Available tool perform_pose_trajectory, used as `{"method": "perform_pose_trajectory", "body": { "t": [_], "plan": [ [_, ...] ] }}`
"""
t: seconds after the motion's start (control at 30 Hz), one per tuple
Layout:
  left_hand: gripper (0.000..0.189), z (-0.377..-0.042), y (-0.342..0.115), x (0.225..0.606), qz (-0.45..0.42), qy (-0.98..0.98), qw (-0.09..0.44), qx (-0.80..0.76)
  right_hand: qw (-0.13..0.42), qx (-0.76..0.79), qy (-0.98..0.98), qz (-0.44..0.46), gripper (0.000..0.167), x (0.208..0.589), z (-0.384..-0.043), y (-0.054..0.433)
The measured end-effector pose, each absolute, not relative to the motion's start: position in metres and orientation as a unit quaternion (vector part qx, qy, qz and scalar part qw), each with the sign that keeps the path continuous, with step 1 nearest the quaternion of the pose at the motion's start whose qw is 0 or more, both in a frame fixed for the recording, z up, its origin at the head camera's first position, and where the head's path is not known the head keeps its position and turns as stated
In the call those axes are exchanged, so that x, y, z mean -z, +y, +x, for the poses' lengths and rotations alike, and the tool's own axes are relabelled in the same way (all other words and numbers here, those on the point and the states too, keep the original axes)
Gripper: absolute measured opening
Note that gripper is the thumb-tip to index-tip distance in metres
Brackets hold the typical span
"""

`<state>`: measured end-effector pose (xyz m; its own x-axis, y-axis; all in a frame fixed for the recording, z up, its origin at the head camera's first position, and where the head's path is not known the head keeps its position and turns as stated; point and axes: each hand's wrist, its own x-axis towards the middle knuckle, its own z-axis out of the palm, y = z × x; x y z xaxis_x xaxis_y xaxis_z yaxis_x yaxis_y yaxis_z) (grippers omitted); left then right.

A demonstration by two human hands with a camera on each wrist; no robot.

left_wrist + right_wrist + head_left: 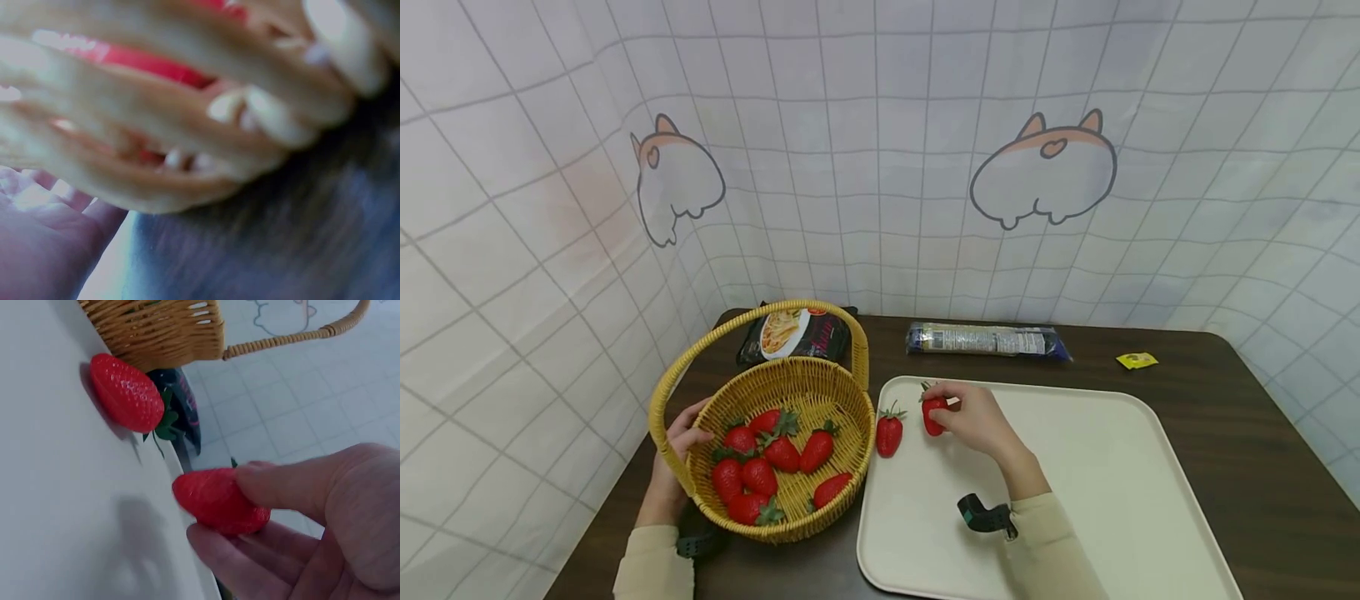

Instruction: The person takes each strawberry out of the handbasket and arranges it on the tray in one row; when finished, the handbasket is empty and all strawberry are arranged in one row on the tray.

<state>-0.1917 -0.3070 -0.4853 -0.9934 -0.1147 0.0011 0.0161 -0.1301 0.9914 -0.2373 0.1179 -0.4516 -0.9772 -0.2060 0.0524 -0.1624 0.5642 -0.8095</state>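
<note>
My left hand (681, 437) grips the left side of a yellow wicker basket (850, 392), thumb over the rim. The basket tilts toward me, with several red strawberries (781, 454) inside. Its woven wall (169, 119) fills much of the left wrist view, with the palm at the lower left. My right hand (973, 417) pinches a strawberry (219, 497) between thumb and fingers, over the left part of a cream tray (1075, 467). In the right wrist view a gap and a shadow show beneath this berry. Another strawberry (128, 394) lies on the tray beside the basket.
Behind the basket lies a black noodle packet (797, 333). A long clear-and-blue package (988, 340) lies behind the tray, and a small yellow sachet (1137, 360) is at the back right. A tiled-pattern curtain (887, 167) hangs behind the dark table (1195, 367).
</note>
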Motion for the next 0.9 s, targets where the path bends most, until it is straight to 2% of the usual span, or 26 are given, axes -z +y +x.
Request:
{"method": "perform_pose_trajectory", "body": {
  "t": [0.27, 0.6, 0.9],
  "plan": [
    [0.048, -0.19, -0.308, 0.488, 0.04, -0.667, 0.043, 0.743, 0.05, 0.452, 0.887, -0.083, 0.022, 0.463, -0.243, 0.13],
    [0.047, -0.19, -0.307, 0.484, 0.033, -0.659, 0.047, 0.75, 0.116, 0.468, 0.867, -0.124, 0.021, 0.469, -0.244, 0.125],
    [0.046, -0.19, -0.307, 0.484, 0.03, -0.651, 0.046, 0.757, 0.144, 0.545, 0.82, -0.095, 0.029, 0.477, -0.244, 0.126]
  ]
}}
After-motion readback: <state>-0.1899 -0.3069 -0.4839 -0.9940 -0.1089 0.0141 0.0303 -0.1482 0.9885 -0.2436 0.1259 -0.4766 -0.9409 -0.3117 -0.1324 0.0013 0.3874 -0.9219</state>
